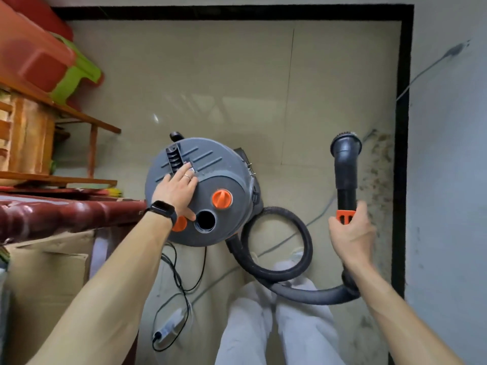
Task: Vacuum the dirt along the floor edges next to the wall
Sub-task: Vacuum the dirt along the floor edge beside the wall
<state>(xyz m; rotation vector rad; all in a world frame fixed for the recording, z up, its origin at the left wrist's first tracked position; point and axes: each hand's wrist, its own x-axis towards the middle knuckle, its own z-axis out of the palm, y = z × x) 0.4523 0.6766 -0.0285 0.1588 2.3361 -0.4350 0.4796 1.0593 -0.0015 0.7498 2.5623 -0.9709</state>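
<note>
A round grey vacuum cleaner [218, 164] with orange knobs stands on the beige tiled floor. My left hand [175, 189] lies on its lid with the fingers reaching to the black carry handle [174, 156]. My right hand [351, 233] grips the black nozzle tube [345, 164] at its orange collar, the round brush end held above the floor and pointing away from me. The black hose [276, 248] loops from the vacuum's side round to that tube. Brown dirt [379, 164] is strewn along the floor edge by the black skirting [403, 127] of the right wall.
A wooden shelf [52, 143] with red and green plastic tubs stands at the left, with a dark red rail [66, 214] and cardboard below it. A black cord and a white power strip [168, 330] lie on the floor near my white-trousered legs [263, 325].
</note>
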